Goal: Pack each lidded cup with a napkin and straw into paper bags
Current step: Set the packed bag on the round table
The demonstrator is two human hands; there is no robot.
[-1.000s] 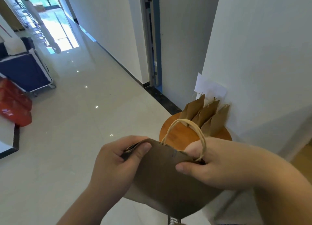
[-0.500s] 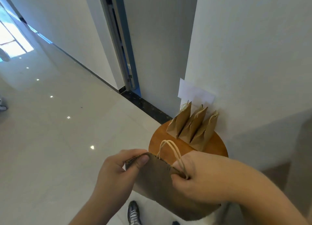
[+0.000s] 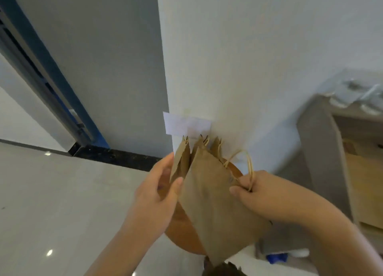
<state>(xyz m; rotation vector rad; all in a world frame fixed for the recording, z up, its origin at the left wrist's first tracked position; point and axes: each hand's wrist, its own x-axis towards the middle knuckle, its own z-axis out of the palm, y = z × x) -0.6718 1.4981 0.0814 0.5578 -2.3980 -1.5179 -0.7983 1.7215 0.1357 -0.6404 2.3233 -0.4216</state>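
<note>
Two bare hands are shown, the left hand [image 3: 157,193] and the right hand [image 3: 256,196], each carried on a bare forearm that is cut off by the lower edge. The left forearm [image 3: 124,244] is seen as the slimmer, the right forearm [image 3: 331,236] as the broader. Short, unpainted nails are seen on the left thumb [image 3: 178,181] and the right thumb [image 3: 233,190]. A dark shape [image 3: 223,270] at the bottom edge is too blurred to be told as footwear.

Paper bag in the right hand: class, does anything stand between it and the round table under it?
Nothing visible does. The paper bag hangs from the right hand over the round table; three standing bags fill only its wall side.
</note>
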